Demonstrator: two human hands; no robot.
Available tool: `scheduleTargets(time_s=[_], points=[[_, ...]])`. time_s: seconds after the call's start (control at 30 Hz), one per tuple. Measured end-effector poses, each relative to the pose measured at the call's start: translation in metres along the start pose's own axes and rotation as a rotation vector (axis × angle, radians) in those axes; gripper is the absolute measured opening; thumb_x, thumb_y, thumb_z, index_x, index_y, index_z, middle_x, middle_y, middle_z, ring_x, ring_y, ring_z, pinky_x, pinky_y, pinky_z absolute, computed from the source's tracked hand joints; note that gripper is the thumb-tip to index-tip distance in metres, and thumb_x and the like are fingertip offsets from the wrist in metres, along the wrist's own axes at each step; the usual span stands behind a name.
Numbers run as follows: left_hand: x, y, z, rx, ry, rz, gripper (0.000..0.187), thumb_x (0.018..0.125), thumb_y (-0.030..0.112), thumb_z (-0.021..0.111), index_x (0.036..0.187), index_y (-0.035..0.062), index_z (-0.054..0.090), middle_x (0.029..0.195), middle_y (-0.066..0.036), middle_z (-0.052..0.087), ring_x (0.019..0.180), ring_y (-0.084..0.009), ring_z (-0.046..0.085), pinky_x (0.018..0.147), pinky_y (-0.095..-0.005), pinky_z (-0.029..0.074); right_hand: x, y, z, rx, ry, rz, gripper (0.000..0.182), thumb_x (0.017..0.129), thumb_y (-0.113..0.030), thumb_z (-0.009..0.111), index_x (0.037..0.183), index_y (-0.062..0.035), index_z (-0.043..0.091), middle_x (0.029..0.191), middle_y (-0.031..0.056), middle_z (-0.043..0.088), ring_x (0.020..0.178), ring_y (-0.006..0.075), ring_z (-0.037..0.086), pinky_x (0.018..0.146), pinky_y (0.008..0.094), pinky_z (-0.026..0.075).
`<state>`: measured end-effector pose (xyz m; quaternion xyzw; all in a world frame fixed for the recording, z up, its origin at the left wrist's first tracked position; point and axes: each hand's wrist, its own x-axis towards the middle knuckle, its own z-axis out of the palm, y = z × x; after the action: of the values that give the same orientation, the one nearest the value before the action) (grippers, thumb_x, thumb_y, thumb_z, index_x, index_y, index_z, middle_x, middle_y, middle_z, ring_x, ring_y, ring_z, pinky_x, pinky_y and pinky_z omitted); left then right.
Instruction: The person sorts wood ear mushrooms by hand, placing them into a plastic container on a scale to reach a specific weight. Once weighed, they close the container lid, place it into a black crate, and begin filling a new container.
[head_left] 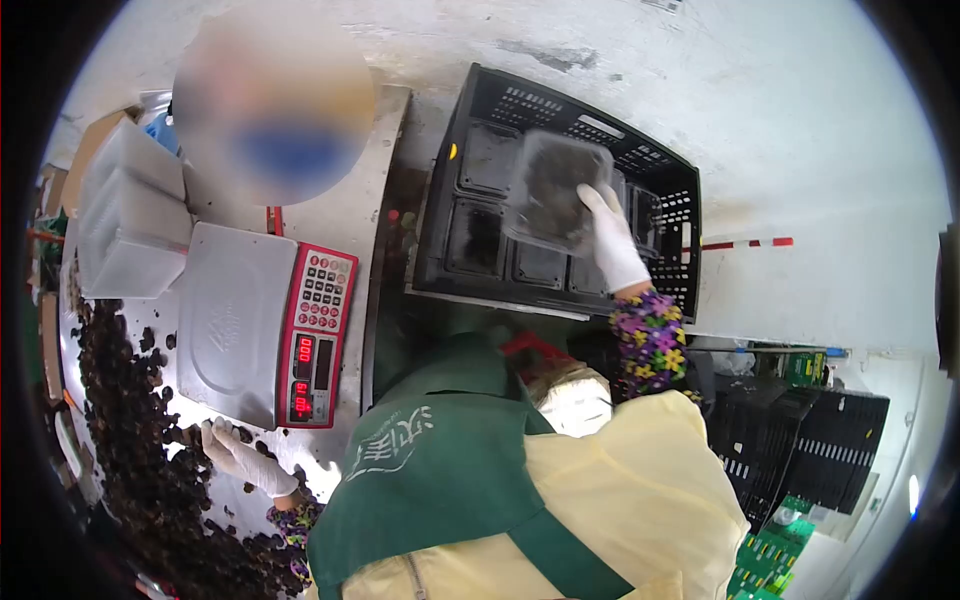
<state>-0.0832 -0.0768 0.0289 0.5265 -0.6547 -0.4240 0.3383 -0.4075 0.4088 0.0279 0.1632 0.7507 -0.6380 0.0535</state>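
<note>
My right hand [608, 240], in a white glove, grips a clear plastic box [556, 190] by its near right edge. Dark contents show through the box, which is tilted above a black plastic crate [570, 105]. Several similar clear boxes [474, 236] with dark contents sit inside the crate. My left hand [248, 460], also white-gloved, is low over the metal table beside a heap of dark brown, crinkled pieces [140, 440]. Its fingers look slightly apart, with nothing visible in them. A weighing scale [235, 320] with a red keypad panel stands just beyond that hand, its plate bare.
Stacked clear plastic containers [135, 220] stand behind the scale at the left. A co-worker, blurred, is at the far side of the table [385, 170]. More black crates [790, 440] are at the right, near a white wall [800, 150].
</note>
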Motion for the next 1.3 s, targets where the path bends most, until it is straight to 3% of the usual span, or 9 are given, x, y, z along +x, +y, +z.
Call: scheduleTargets(time_s=[0.2,0.37,0.43,0.57,0.63,0.77,0.83,0.87,1.3], points=[[-0.013,-0.036,-0.033,0.447,0.077,0.241,0.035,0.102,0.022,0.053,0.128,-0.0008,0.057,0.121,-0.02,0.063,0.114,-0.0296,0.058,0.101,-0.0407,0.045,-0.022,0.022,0.012,-0.544,-0.194,0.142,0.053,0.096,-0.027,0.061,0.142,-0.0024,0.049,0.15,0.0171,0.042,0.137,0.0267,0.042,0.109,0.0367,0.039],[-0.02,-0.091,-0.093,0.42,0.654,0.024,0.032,0.105,0.022,0.049,0.128,0.0007,0.057,0.123,-0.014,0.063,0.118,-0.0256,0.058,0.105,-0.0348,0.041,-0.048,-0.032,0.15,-0.582,-0.112,-1.15,0.045,0.099,-0.015,0.056,0.138,0.0086,0.049,0.137,0.0254,0.055,0.129,0.0357,0.051,0.111,0.0415,0.037],[-0.026,-0.135,-0.151,0.432,1.005,0.177,0.035,0.105,0.026,0.05,0.131,0.0029,0.055,0.117,-0.015,0.064,0.114,-0.0265,0.059,0.104,-0.0372,0.043,-0.118,-0.054,0.21,-0.469,-0.292,-1.138,0.045,0.101,-0.016,0.052,0.138,0.0091,0.048,0.139,0.0253,0.053,0.13,0.0362,0.05,0.111,0.0422,0.036],[-0.086,-0.168,-0.285,-0.21,1.308,-0.341,0.037,0.105,0.029,0.05,0.132,0.0041,0.056,0.123,-0.016,0.062,0.119,-0.0276,0.056,0.105,-0.0394,0.042,-0.248,-0.047,0.289,-0.161,-1.055,-1.105,0.051,0.101,-0.021,0.047,0.141,0.0094,0.042,0.146,0.0257,0.044,0.136,0.0393,0.042,0.117,0.0469,0.027],[-0.117,-0.23,-0.352,0.555,1.678,-0.155,0.039,0.103,0.03,0.051,0.133,0.0044,0.057,0.124,-0.018,0.063,0.119,-0.031,0.057,0.104,-0.0406,0.042,-0.295,-0.011,0.336,-0.118,-1.417,-1.139,0.056,0.095,-0.021,0.054,0.141,0.0086,0.042,0.147,0.0253,0.043,0.139,0.0387,0.038,0.119,0.0467,0.025],[-0.16,-0.285,-0.43,0.663,1.787,-0.44,0.045,0.098,0.03,0.058,0.133,0.0012,0.056,0.128,-0.021,0.062,0.121,-0.038,0.056,0.106,-0.0447,0.041,-0.43,0.074,0.39,-0.207,-1.729,-1.159,0.078,0.083,-0.025,0.067,0.147,0.0046,0.035,0.15,0.0253,0.036,0.141,0.0413,0.033,0.119,0.0508,0.023],[-0.151,-0.262,-0.434,-0.064,1.817,-0.523,0.045,0.098,0.028,0.056,0.134,0.0008,0.056,0.129,-0.023,0.061,0.12,-0.0388,0.057,0.106,-0.0446,0.042,-0.47,0.129,0.393,-0.172,-1.918,-1.228,0.09,0.079,-0.034,0.074,0.151,-0.0028,0.03,0.154,0.0255,0.027,0.144,0.0445,0.025,0.118,0.0578,0.021],[-0.167,-0.34,-0.441,0.577,1.742,-0.647,0.045,0.097,0.025,0.056,0.135,0.0006,0.055,0.129,-0.023,0.061,0.119,-0.0377,0.058,0.105,-0.0445,0.043,-0.483,0.153,0.391,-0.195,-1.954,-1.24,0.09,0.079,-0.034,0.074,0.151,-0.0028,0.03,0.154,0.0255,0.027,0.144,0.0445,0.025,0.118,0.0578,0.021],[-0.108,-0.375,-0.462,0.46,1.735,-0.477,0.052,0.101,0.051,0.047,0.136,0.0138,0.06,0.139,-0.016,0.057,0.133,-0.033,0.049,0.112,-0.0433,0.035,-0.498,0.211,0.42,-0.468,-1.959,-1.719,0.094,0.076,-0.046,0.078,0.151,-0.0113,0.031,0.156,0.0265,0.022,0.144,0.0496,0.021,0.112,0.071,0.018]])
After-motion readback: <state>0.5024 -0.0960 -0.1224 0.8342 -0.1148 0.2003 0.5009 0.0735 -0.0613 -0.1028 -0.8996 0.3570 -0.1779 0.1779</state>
